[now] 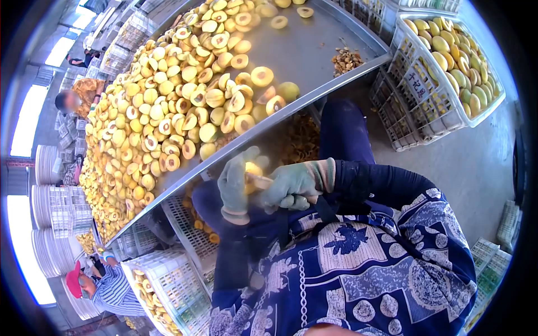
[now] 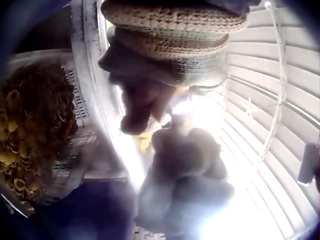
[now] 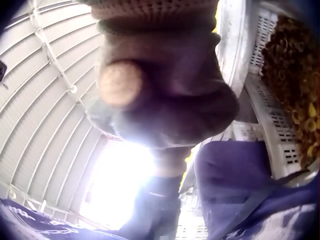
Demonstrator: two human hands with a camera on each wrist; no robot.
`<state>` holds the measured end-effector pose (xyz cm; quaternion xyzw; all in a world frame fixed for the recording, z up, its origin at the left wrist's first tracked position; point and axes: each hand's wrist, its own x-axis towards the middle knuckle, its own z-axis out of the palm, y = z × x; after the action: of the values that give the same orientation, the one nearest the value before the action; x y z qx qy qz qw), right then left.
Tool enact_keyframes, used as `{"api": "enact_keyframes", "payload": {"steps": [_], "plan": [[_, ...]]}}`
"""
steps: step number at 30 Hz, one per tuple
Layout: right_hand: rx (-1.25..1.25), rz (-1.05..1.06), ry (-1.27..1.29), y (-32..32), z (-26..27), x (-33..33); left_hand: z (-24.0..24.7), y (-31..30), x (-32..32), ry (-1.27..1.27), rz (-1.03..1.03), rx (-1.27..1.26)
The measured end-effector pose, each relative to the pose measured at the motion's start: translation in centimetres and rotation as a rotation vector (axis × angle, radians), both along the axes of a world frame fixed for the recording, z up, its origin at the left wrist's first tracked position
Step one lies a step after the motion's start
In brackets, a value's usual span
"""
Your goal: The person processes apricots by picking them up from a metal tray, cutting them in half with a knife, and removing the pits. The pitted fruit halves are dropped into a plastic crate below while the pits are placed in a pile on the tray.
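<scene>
Patterned shirt [image 1: 358, 269], gloved hands [image 1: 234, 185] [image 1: 292, 183], apparently fruit [image 1: 253, 170] between.

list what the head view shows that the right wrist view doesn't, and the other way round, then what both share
Only the head view: the crate of whole yellow fruit, the person in a red cap and the small brown pile on the metal table.

Only the right wrist view: the ribbed roof.

Both: the gloved right hand, the printed garment and the brown scraps.
</scene>
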<state>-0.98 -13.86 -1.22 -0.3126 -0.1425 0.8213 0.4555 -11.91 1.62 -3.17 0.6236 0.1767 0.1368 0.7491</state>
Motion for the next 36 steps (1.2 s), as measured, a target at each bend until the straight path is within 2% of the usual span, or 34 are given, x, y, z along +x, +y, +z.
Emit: {"api": "enact_keyframes", "payload": {"steps": [2,4,6,9,11,12,14,15,16,18,19,20,22,23,24,25,26,28,29,30,31,32,34,36], "plan": [[0.019,0.040,0.083,0.0,-0.6,0.0,0.2,-0.9,0.2,-0.046,0.063,0.069],[0.124,-0.030,0.292,0.0,-1.0,-0.5,0.9,-1.5,0.4,-0.090,0.084,-0.028],[0.077,-0.063,0.390,0.3,-2.0,-1.5,0.5,-1.5,0.4,-0.087,0.098,-0.014],[0.245,-0.141,0.741,0.5,-3.1,-2.6,0.9,-2.5,0.6,-0.071,0.089,-0.080],[0.289,-0.136,0.828,0.8,-3.7,-3.3,1.2,-3.7,1.3,-0.170,0.270,-0.023],[0.337,-0.131,0.909,0.9,-3.9,-3.5,0.8,-4.0,1.6,-0.172,0.269,-0.025],[0.345,-0.142,0.927,1.2,-3.7,-3.7,-0.3,-4.1,2.1,-0.295,0.557,0.105],[0.351,-0.152,0.950,1.3,-3.6,-3.8,-0.5,-2.9,1.3,-0.229,0.429,0.057],[0.349,-0.149,0.951,1.4,-3.6,-3.8,-0.5,-1.5,0.4,-0.229,0.433,0.057],[0.475,-0.173,0.925,1.2,-3.5,-2.9,0.1,1.6,-0.9,-0.036,0.674,1.608],[0.378,-0.244,0.787,0.9,-3.0,-2.2,0.6,2.6,-1.7,-0.014,0.743,1.141],[0.381,-0.238,0.786,0.8,-2.7,-1.5,1.1,3.7,-2.7,0.002,0.778,0.675],[-0.083,-0.360,0.304,1.0,-2.4,-0.3,0.4,8.4,-5.9,-0.010,0.858,0.508],[-0.131,-0.455,0.095,1.5,-4.1,-0.3,-0.6,11.5,-8.2,0.183,0.826,0.861],[-0.311,-0.471,0.000,2.3,-4.6,0.1,-1.1,13.9,-10.0,0.388,0.766,1.208],[-0.316,-0.500,-0.001,3.0,-5.9,0.5,0.2,14.3,-10.0,0.743,0.599,1.586],[-0.321,-0.531,-0.005,3.6,-7.1,1.0,0.5,14.5,-9.4,0.747,0.604,1.586],[-0.348,-0.558,-0.049,4.8,-7.3,1.6,0.4,14.3,-7.2,0.795,0.528,1.371],[-0.397,-0.567,-0.118,5.3,-6.7,1.9,1.3,13.5,-5.2,0.622,0.385,1.356],[-0.446,-0.578,-0.190,5.7,-6.4,2.1,0.8,13.4,-2.9,0.743,0.310,1.355],[-0.393,-0.540,-0.329,5.8,-6.3,2.2,0.4,13.6,-0.7,0.860,0.231,1.349],[-0.404,-0.541,-0.332,5.7,-5.8,2.4,-1.0,14.5,0.6,0.858,0.224,1.341],[-0.379,-0.338,-0.627,5.2,-4.7,2.7,-4.5,16.2,2.9,0.854,0.131,1.195],[-0.362,-0.389,-0.623,4.6,-6.2,2.3,-1.2,15.1,5.4,1.092,-0.055,1.099]]}}
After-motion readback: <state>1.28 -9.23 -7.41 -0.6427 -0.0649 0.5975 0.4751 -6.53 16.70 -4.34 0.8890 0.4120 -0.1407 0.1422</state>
